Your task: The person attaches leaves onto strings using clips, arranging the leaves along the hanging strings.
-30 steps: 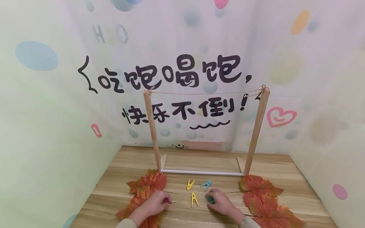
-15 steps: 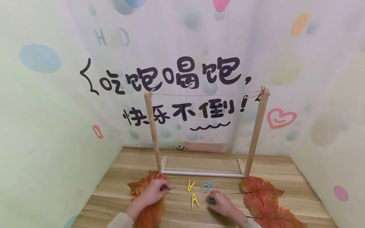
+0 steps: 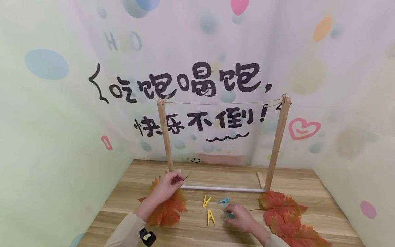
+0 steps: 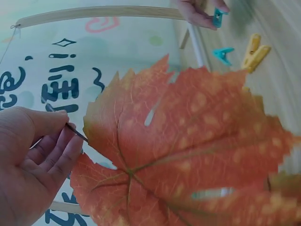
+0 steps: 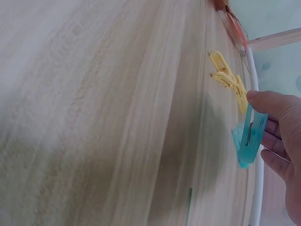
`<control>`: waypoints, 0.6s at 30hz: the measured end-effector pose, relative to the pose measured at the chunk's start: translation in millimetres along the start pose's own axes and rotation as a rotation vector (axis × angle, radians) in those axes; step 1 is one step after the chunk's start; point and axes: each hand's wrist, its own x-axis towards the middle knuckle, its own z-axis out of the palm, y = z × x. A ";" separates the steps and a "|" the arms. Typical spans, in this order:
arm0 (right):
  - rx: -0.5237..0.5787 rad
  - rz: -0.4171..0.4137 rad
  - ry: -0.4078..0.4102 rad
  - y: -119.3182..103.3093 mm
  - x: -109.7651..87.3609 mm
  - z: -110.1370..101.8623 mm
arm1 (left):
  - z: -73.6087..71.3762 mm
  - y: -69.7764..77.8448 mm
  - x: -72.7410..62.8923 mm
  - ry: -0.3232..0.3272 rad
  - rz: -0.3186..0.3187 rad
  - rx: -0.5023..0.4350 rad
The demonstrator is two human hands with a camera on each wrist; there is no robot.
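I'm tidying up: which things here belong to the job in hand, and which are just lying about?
Apparently in the job:
maple leaf, in the left hand
teal clothespin, in the right hand
wooden frame, probably

Lying about, perhaps spares:
two yellow clothespins
second teal clothespin
other maple leaves

1. The bench point(image 3: 216, 173) is light brown wood with stripes going from side to side.
2. Behind it is a pale back wall point(image 3: 185, 20) that looks a bit wavy, like cloth.
3. Big black writing point(image 3: 202, 82) is on it in two rows, and a black wavy line point(image 3: 228, 137) is under the bottom row.
4. A pink heart point(image 3: 303, 129) with a smile inside is to the right of the words.
5. A big blue oval point(image 3: 47, 64) is on the left side.
6. High up on the right is an orange oval point(image 3: 322, 28).
7. Low down, a tiny smiley face point(image 3: 195, 160) is beside a pink patch point(image 3: 222, 159).
8. A pinkish-purple spot point(image 3: 368, 209) is on the right wall point(image 3: 355, 161).
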 end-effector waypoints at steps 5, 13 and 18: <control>0.018 -0.038 0.021 -2.2 1.9 -6.8 | -2.8 1.8 11.8 0.061 -0.008 -0.033; 0.088 -0.053 -0.010 -4.8 5.0 -22.7 | -9.9 11.0 30.5 0.143 0.000 -0.107; 0.105 -0.063 -0.009 -7.9 6.8 -30.8 | -15.2 20.0 42.2 0.143 -0.023 -0.127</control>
